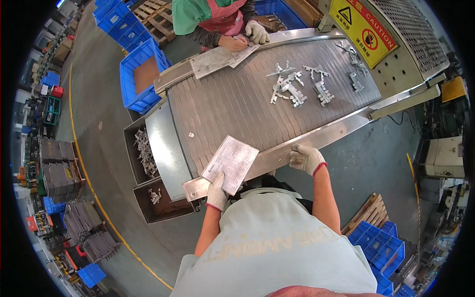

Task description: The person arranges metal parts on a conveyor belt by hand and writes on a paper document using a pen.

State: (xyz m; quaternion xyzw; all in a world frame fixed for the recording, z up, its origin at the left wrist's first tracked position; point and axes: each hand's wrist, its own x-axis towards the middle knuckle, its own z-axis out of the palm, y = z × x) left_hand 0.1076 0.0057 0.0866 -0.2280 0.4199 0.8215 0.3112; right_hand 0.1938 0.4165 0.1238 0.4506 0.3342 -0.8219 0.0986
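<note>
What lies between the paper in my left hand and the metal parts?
Only bare belt lies between the paper and the metal parts, as the head view shows.

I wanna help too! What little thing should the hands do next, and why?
Maybe the right hand could reach over the near rail toward the metal parts. They lie on the belt, past that rail. The right hand is beside the rail with nothing showing in it, while the left hand is busy holding a sheet.
</note>
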